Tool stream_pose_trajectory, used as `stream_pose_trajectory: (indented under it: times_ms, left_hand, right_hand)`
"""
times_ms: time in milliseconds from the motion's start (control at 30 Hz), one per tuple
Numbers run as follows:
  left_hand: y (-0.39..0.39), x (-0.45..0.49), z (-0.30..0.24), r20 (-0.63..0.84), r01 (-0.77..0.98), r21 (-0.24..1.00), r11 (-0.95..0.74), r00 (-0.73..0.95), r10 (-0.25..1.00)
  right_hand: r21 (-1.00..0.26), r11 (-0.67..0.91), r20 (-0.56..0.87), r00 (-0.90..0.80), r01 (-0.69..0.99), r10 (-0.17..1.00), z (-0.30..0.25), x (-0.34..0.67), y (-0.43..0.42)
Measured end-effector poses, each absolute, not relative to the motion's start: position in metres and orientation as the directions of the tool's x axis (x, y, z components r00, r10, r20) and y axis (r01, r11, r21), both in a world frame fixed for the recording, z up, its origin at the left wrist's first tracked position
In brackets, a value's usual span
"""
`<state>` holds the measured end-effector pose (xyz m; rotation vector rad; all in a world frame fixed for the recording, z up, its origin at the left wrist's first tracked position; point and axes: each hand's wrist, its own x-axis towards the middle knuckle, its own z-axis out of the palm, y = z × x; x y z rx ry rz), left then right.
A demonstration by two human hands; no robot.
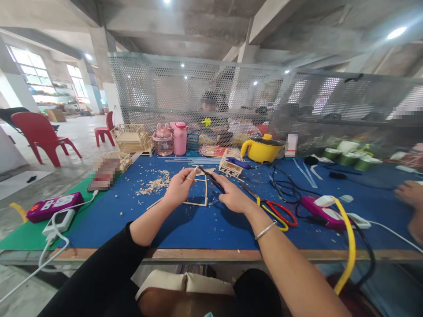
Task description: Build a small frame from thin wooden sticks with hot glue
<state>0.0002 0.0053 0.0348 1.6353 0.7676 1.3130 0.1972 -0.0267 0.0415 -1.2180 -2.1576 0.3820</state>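
Blue mat [109, 224], wood chips [153, 186] scattered. Left hand [180, 186] pinches a thin stick [197, 169]; right hand [233, 192] wraps a dark tool [215, 182], its tip at the stick, near a wooden frame [206, 191]. Best to brace close, skin clear (tool's opening: can't tell).

The flat blue surface [109, 224] looks smooth and matt, the thin pale stick frame [206, 191] bare wood, the round yellow pot [262, 150] glossy, the perforated grey screen [158, 88] metallic.
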Motion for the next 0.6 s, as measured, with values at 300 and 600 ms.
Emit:
stream_pose_trajectory:
  times_ms: [300, 600]
  left_hand:
    - [0.0032, -0.0012, 0.0358, 0.453, 0.045, 0.873, -0.485, 0.289, 0.843]
    - [-0.0005, -0.0032, 0.0388, 0.481, 0.103, 0.841, -0.531, 0.306, 0.821]
  right_hand:
    - [-0.518, 0.536, 0.376, -0.385, 0.667, 0.842, 0.0451, 0.1914, -0.0303]
    - [-0.476, 0.561, 0.433, -0.376, 0.677, 0.820, 0.0426, 0.1922, -0.0288]
